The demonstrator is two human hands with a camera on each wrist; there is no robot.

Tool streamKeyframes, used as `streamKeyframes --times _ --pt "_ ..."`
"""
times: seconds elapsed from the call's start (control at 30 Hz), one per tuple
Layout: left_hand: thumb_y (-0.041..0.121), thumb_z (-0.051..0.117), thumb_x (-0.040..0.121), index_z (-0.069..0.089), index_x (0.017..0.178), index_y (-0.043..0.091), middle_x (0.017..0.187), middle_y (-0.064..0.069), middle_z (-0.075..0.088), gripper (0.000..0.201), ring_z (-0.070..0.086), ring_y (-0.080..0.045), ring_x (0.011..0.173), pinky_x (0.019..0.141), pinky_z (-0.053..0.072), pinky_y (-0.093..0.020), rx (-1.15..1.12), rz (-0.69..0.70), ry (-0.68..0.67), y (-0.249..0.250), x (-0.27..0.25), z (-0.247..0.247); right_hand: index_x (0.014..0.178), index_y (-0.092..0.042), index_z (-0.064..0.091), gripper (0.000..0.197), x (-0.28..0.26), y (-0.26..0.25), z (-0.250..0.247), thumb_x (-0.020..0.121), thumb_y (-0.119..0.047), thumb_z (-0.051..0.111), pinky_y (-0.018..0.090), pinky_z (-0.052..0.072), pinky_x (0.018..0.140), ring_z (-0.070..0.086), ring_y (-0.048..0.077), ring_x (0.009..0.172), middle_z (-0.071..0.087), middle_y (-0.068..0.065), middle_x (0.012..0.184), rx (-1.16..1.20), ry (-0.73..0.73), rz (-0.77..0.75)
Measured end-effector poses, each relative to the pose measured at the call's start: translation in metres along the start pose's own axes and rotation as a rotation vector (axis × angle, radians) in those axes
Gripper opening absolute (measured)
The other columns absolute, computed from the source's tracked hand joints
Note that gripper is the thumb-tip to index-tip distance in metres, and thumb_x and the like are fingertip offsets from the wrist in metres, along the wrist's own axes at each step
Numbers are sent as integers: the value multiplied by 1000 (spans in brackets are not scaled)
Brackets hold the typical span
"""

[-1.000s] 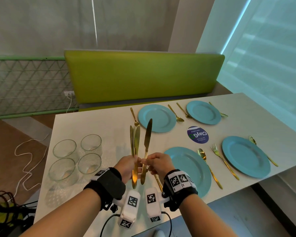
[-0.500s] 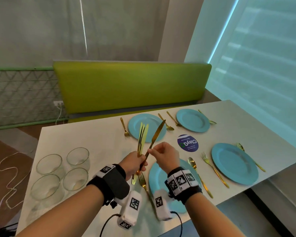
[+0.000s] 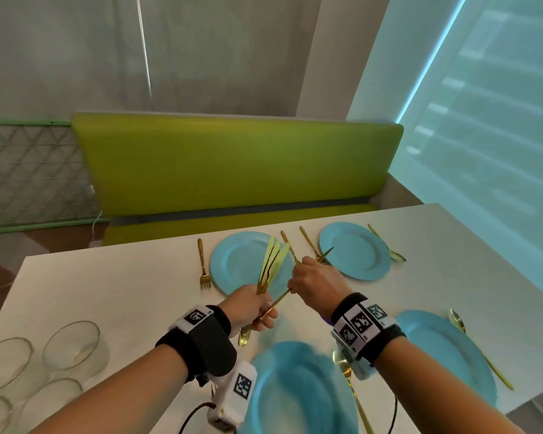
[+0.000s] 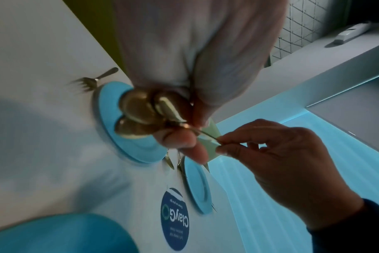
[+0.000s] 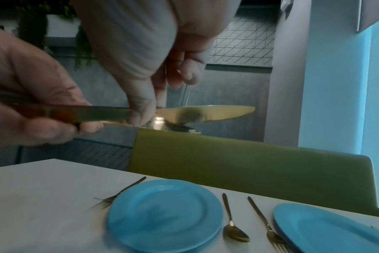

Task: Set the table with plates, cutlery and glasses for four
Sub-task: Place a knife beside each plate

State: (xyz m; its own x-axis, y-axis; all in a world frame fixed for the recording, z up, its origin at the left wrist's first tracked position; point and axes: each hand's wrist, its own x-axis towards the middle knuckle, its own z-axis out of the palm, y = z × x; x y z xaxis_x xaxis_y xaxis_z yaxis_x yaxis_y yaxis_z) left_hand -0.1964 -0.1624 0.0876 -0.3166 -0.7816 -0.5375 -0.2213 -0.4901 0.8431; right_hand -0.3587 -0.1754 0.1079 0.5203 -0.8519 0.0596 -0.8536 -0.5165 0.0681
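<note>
My left hand (image 3: 259, 310) grips a bundle of gold knives (image 3: 271, 263) by the handles, blades fanned upward over the far left blue plate (image 3: 232, 270). My right hand (image 3: 297, 278) pinches a single gold knife (image 3: 326, 252) that lies nearly level, its handle end still at the left hand's fingers. In the left wrist view the rounded handle ends (image 4: 138, 109) stick out of the left fist, and the right hand (image 4: 281, 162) pinches the thin knife (image 4: 206, 136). In the right wrist view the single knife's blade (image 5: 206, 113) points right, above the table.
Three more blue plates sit at the far right (image 3: 355, 250), near right (image 3: 445, 355) and near middle (image 3: 301, 389), each with gold forks or spoons beside it. A fork (image 3: 203, 267) lies left of the far left plate. Several glasses (image 3: 72, 344) stand at the near left. A green bench (image 3: 232, 164) lies behind the table.
Both hands moved forward over the table toward the far plates. The right hand drew one knife out to the right and tipped it from upright to nearly level.
</note>
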Motion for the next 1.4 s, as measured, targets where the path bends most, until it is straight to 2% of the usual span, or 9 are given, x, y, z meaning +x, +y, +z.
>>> streamKeyframes --times 0.13,0.37,0.53,0.77,0.93,1.1,1.27,1.33,1.4 --pt "14 35 99 45 90 9 75 -6 54 14 51 -16 54 46 42 -24 -39 -13 191 15 41 -5 101 -26 73 18 22 53 -4 86 -27 64 29 48 70 62 20 97 67 -1 100 62 -213 264" --pt "14 42 94 43 68 12 59 -4 37 27 30 -19 49 48 24 -25 66 -95 374 21 91 -28 114 -11 66 37 72 142 25 92 -36 53 26 47 96 58 20 112 64 4 120 272 -384 779" --pt "14 43 95 39 66 12 59 -4 33 30 28 -18 49 46 22 -24 5 -116 407 16 110 -40 90 -6 58 24 98 165 78 84 -28 62 28 45 68 58 24 83 60 7 88 267 -488 913" --pt "13 41 97 35 63 13 60 -4 29 35 22 -15 50 48 17 -26 -84 -133 423 9 118 -54 74 -7 55 24 124 167 106 83 -24 70 25 44 71 63 24 93 60 9 86 390 -513 961" --pt "14 42 98 37 65 11 60 -6 32 33 24 -16 48 47 20 -25 -87 -136 419 6 121 -56 95 -6 64 26 135 164 115 84 -29 68 22 43 70 63 20 92 61 8 88 437 -491 962" --pt "16 41 98 38 73 11 62 -5 36 26 27 -14 50 46 24 -26 -82 -151 412 7 123 -56 104 -6 66 24 136 162 125 90 -25 60 25 51 88 64 20 105 68 6 110 441 -402 973" --pt "17 42 98 41 75 11 64 -5 38 23 30 -14 52 45 26 -24 -61 -166 409 4 127 -57 125 -1 56 36 139 169 135 89 -10 57 19 49 73 55 30 118 58 16 126 587 -409 989" --pt "18 42 98 41 76 11 64 -5 38 23 30 -14 52 45 27 -24 -59 -172 414 3 127 -57 119 -6 61 30 138 169 138 90 -11 55 10 42 54 60 24 110 63 11 105 559 -430 982" --pt "19 42 98 41 76 11 65 -5 39 23 31 -14 52 46 28 -24 -57 -176 414 3 127 -58 103 -10 66 19 139 167 140 92 -14 51 15 45 62 64 17 99 53 2 73 550 -324 1011"
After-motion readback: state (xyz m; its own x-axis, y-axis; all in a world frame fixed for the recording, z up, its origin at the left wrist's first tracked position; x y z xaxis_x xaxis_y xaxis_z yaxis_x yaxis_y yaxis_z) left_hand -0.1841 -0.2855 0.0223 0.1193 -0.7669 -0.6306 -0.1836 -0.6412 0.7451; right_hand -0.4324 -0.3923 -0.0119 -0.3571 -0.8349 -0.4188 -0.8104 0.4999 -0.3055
